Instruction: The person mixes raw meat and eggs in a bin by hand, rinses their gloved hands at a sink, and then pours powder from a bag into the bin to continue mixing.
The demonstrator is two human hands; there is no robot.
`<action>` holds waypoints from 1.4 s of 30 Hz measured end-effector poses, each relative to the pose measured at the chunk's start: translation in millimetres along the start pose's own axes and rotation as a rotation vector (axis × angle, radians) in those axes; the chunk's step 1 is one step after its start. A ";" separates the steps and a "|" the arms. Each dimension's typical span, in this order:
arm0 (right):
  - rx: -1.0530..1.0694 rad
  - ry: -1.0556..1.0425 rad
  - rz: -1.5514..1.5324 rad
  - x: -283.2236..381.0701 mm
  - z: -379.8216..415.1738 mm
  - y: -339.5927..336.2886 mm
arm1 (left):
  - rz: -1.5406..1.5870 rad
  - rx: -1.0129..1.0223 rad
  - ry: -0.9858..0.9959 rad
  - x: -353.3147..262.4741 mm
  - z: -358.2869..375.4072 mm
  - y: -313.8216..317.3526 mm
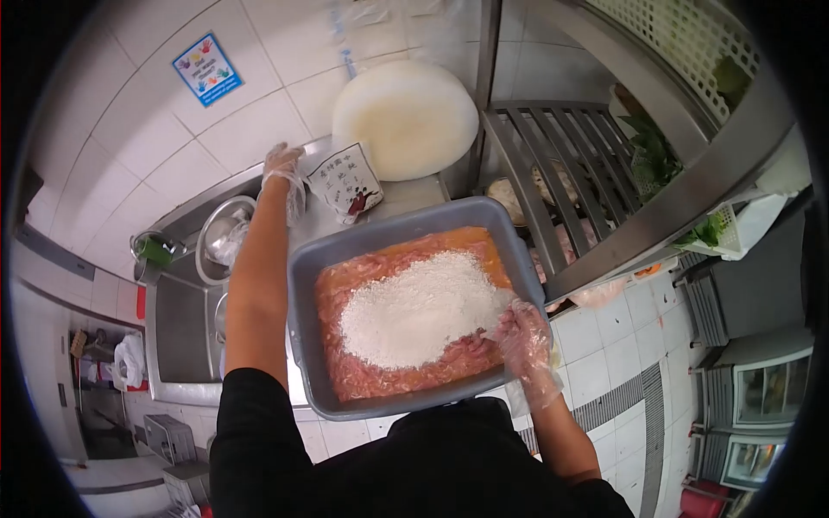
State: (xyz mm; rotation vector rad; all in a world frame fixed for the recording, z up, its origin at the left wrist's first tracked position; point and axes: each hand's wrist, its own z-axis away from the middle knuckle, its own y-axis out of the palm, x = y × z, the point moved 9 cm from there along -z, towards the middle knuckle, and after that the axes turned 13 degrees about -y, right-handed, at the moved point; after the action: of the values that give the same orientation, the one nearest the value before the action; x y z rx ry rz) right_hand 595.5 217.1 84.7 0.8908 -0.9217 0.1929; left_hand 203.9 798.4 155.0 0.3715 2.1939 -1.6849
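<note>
A grey plastic tub in front of me holds raw, pinkish-orange meat with a heap of white powder on top. My right hand, in a clear plastic glove, is at the tub's right side, by the edge of the powder. Its fingers are curled in, and what they hold, if anything, is hidden. My left hand, also gloved, reaches to the back of the counter by the wall. Its fingers look apart, close beside a white printed bag that stands behind the tub.
A large round whitish board leans on the tiled wall. To the left is a steel sink with a metal bowl and a green-filled container. A slatted metal rack stands close on the right, holding baskets of greens.
</note>
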 end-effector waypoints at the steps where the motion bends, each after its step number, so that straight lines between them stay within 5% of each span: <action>1: 0.003 -0.002 0.027 2.8 -2.0 2.1 | -0.004 0.001 -0.015 -18.0 24.2 -28.6; 3: 0.006 -0.007 0.042 6.0 -5.6 4.4 | 0.558 -0.018 -0.234 -32.3 80.6 -101.1; 4: 0.004 -0.024 0.044 8.6 -7.7 5.3 | 0.558 -0.020 -0.251 -43.0 112.3 -128.5; 6: 0.014 -0.037 0.075 11.2 -9.1 5.4 | 0.989 0.165 -0.337 -44.9 176.1 -152.1; 10: -0.016 -0.066 0.009 7.2 -7.4 0.4 | 1.441 0.526 -0.163 -2.9 291.3 -127.6; 14: 0.335 0.019 -0.053 -21.1 12.2 63.2 | 1.709 0.819 -0.401 -18.7 408.0 -96.6; 17: 0.469 0.156 -0.089 -50.0 53.5 137.7 | 2.040 0.866 -0.304 -35.3 438.8 -114.1; 19: 0.493 0.207 -0.036 -74.6 65.8 171.7 | 2.075 0.871 -0.286 -39.2 441.8 -119.9; 24: 0.800 -0.091 0.499 -96.2 101.4 246.3 | 2.086 0.924 -0.237 -58.3 446.7 -129.9; 26: 0.887 -0.178 0.565 -131.4 106.2 247.7 | 1.786 0.630 -0.322 -48.4 434.4 -120.3; 27: 0.979 -0.255 0.637 -140.0 108.9 246.4 | 1.794 0.653 -0.319 -62.5 445.3 -156.6; 31: 0.868 -0.284 0.585 -78.0 86.5 231.0 | 1.765 0.651 -0.606 -30.6 413.3 -106.8; 32: 0.692 -0.201 0.683 -55.6 71.8 211.7 | 1.764 0.663 -0.610 -22.5 407.7 -92.7; 33: 0.607 -0.295 0.721 -36.7 48.1 191.5 | 1.711 0.601 -0.604 -1.7 397.1 -71.3; 34: 0.709 -0.706 0.925 -22.3 16.5 154.5 | 1.657 0.538 -0.597 14.2 389.3 -57.7; 35: 0.460 -0.394 0.817 -15.9 -19.7 130.2 | 1.656 0.544 -0.600 18.1 388.1 -51.9; 36: 0.456 -0.390 0.820 -1.0 -39.5 119.4 | 1.581 0.588 -0.607 19.3 389.9 -44.3; 38: 0.437 -0.253 1.322 3.6 -78.2 81.0 | 1.502 0.633 -0.620 25.2 388.7 -19.4; 42: 0.355 -0.232 1.329 -28.3 -108.7 60.5 | 1.148 0.528 -0.687 31.9 374.5 18.0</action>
State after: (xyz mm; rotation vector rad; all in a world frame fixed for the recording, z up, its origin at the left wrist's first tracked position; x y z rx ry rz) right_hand 614.2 342.1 67.4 0.4847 -1.6213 1.4454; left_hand 225.1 441.2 38.6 0.8178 0.7139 -1.3242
